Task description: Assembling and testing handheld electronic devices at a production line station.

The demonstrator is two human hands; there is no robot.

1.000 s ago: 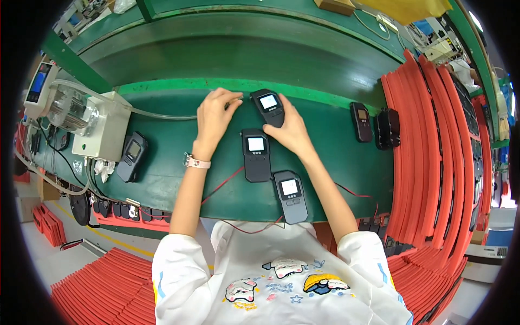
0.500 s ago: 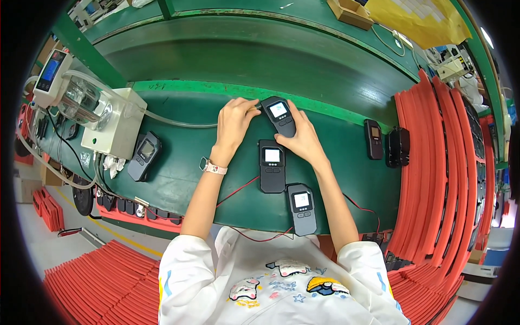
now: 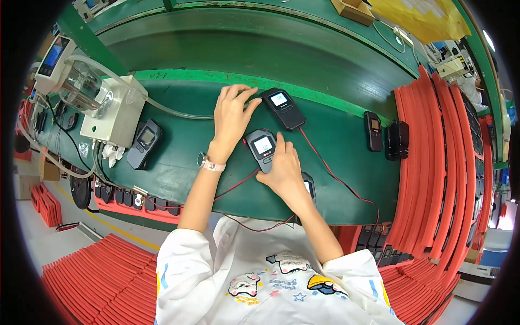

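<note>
Handheld meters under check at the green bench (image 3: 346, 141). Your left hand (image 3: 232, 116) lies loose, fingertips touching the upper meter (image 3: 283, 107), gripping nothing. Your right hand (image 3: 283, 169) grasps the middle meter (image 3: 262, 147), lit screen just above your fingers. A third meter (image 3: 309, 185) sits mostly hidden beneath that wrist. Judged step: positioning the middle unit; next, keep its red lead (image 3: 336, 173) slack.

On a green work table (image 3: 179, 157), the left hand (image 3: 232, 116) touches a black handheld meter (image 3: 283, 108); nearer the table's front edge, the right hand (image 3: 283, 172) grips a grey one (image 3: 261, 147).
</note>
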